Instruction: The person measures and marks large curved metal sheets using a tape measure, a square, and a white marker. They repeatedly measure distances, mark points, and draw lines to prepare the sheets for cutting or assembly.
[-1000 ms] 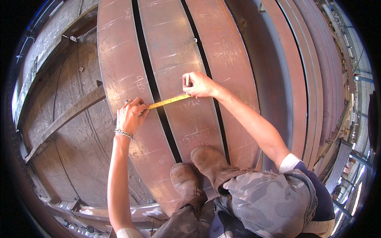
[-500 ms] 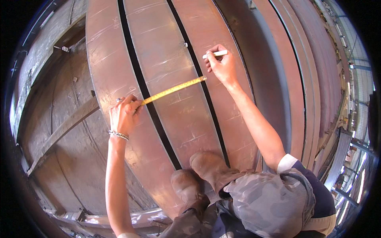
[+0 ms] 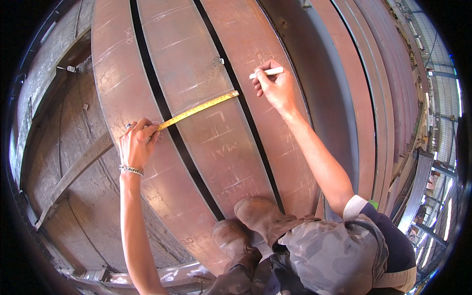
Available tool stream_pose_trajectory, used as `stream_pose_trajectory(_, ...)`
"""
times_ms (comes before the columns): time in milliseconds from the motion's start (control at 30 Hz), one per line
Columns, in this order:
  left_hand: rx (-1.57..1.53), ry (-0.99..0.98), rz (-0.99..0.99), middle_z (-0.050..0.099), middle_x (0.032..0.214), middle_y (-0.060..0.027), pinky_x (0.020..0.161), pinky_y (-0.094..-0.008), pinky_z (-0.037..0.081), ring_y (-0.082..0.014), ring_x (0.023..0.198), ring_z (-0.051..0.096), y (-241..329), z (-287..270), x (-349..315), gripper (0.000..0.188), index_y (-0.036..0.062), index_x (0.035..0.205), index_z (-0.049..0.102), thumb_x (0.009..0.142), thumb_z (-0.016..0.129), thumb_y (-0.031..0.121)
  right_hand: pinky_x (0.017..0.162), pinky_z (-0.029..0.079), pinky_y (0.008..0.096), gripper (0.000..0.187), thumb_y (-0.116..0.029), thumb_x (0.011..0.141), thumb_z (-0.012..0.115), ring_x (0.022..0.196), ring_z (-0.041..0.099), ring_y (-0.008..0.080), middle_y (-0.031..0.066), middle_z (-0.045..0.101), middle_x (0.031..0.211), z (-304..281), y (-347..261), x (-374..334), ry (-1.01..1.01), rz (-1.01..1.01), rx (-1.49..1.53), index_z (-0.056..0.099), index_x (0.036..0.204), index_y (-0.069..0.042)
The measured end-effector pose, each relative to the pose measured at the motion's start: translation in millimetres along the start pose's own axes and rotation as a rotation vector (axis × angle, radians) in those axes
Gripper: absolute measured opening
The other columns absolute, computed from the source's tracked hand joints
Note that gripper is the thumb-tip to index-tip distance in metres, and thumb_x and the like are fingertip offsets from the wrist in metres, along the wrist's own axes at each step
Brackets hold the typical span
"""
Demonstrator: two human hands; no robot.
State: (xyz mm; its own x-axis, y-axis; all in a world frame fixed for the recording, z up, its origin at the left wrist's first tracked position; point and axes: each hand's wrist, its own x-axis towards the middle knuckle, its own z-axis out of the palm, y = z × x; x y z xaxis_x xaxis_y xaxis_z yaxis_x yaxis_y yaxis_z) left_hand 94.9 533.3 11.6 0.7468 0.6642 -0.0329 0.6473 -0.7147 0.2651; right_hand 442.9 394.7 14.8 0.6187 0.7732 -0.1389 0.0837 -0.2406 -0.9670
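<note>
My left hand (image 3: pixel 135 143) is closed on one end of a yellow tape measure (image 3: pixel 199 107), over the left steel plate (image 3: pixel 114 73). The blade stretches up and to the right across the middle steel plate (image 3: pixel 189 69), and its free tip lies at the dark gap beside the right plate. Between thumb and fingers my right hand (image 3: pixel 277 87) grips a white marking stick (image 3: pixel 266 73), probably chalk, above the right steel plate (image 3: pixel 246 34). The stick is apart from the tape. Pale drawn strokes cross the plates. Whether a tape case sits in my left palm is hidden.
My brown boots (image 3: pixel 255 214) stand on the plates at the bottom centre. Long dark gaps (image 3: pixel 231 73) separate the plates. To the left, a curved metal bar (image 3: pixel 73 179) crosses a lower dark surface. More long steel pieces (image 3: pixel 366 98) run along the right.
My left hand and the tape have shifted left, and the tape's tip has drawn back from the right plate to the gap. The right hand stays nearly in place with the white stick.
</note>
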Motion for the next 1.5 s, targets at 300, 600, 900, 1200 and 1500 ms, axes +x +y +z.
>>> stream_pose_trajectory(300,-0.035,0.003,-0.013,0.072,0.096,0.0009,0.076,-0.0387,0.056,-0.0241,0.083,0.068,-0.6,-5.4,1.1,0.012,0.0134,0.096,0.080,0.084,0.076,0.015,0.050,0.053,0.0244,0.011,-0.009,0.098,0.062,0.064,0.066,0.0083,0.0053,0.069,0.076,3.9,1.2,-1.6,-0.024,0.003,0.013,0.061,0.089,-0.003)
stream_pose_trajectory(600,-0.052,0.002,0.010,0.070,0.092,0.0008,0.074,-0.0396,0.056,-0.0238,0.082,0.067,-5.2,-2.7,1.2,0.011,0.0139,0.094,0.079,0.084,0.076,0.018,0.049,0.052,0.0239,0.009,-0.007,0.097,0.062,0.063,0.066,0.0082,0.0048,0.068,0.074,9.7,-1.1,-2.0,-0.040,0.014,0.054,0.061,0.089,-0.004)
stream_pose_trajectory(900,-0.018,-0.002,0.012,0.070,0.092,0.0012,0.074,-0.0395,0.056,-0.0231,0.082,0.067,-6.6,-3.9,2.0,0.012,0.0150,0.095,0.080,0.084,0.076,0.019,0.049,0.053,0.0235,0.009,-0.006,0.097,0.063,0.062,0.066,0.0083,0.0050,0.068,0.074,10.3,-3.6,-2.5,-0.040,0.003,0.031,0.061,0.089,-0.003)
stream_pose_trajectory(1200,0.008,-0.014,0.018,0.070,0.092,0.0015,0.075,-0.0387,0.056,-0.0227,0.082,0.066,-7.5,-3.3,0.5,0.012,0.0154,0.096,0.080,0.085,0.076,0.019,0.049,0.053,0.0234,0.010,-0.006,0.098,0.062,0.061,0.066,0.0078,0.0055,0.069,0.074,11.3,-3.2,-4.4,-0.047,-0.001,0.024,0.062,0.088,-0.003)
stream_pose_trajectory(1500,-0.047,-0.025,0.023,0.071,0.093,0.0005,0.077,-0.0394,0.056,-0.0236,0.084,0.066,-7.2,-5.8,1.6,0.012,0.0138,0.095,0.079,0.085,0.076,0.018,0.048,0.052,0.0235,0.012,-0.008,0.098,0.063,0.061,0.065,0.0075,0.0047,0.069,0.073,12.1,-3.4,-4.7,-0.050,0.013,0.031,0.062,0.087,-0.003)
